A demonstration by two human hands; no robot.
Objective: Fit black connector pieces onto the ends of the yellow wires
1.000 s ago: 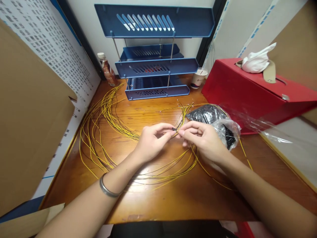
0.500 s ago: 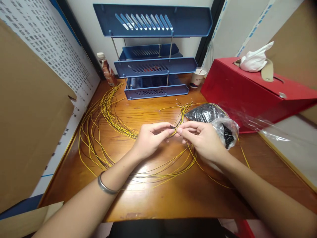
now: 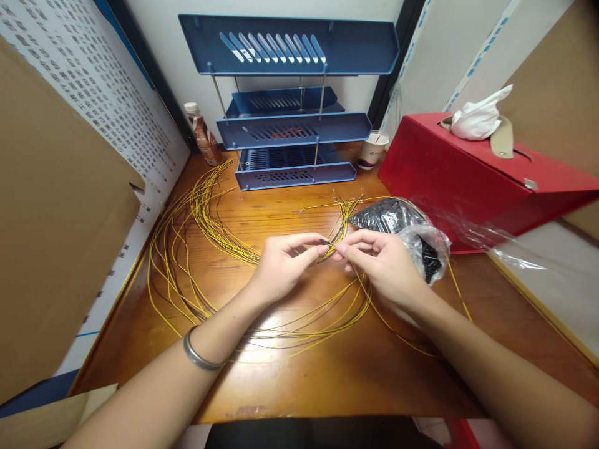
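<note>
"Where do I see the small black piece [image 3: 324, 242]?"

"Between the hands, long axis roughly left–right. Left hand [image 3: 286, 265], nearer, pinches it; right hand [image 3: 384, 262], fingertips together just right; I cannot tell their contents."

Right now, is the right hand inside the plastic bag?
No, the right hand is outside the plastic bag, fingertips together beside the small black piece in the left hand.
</note>
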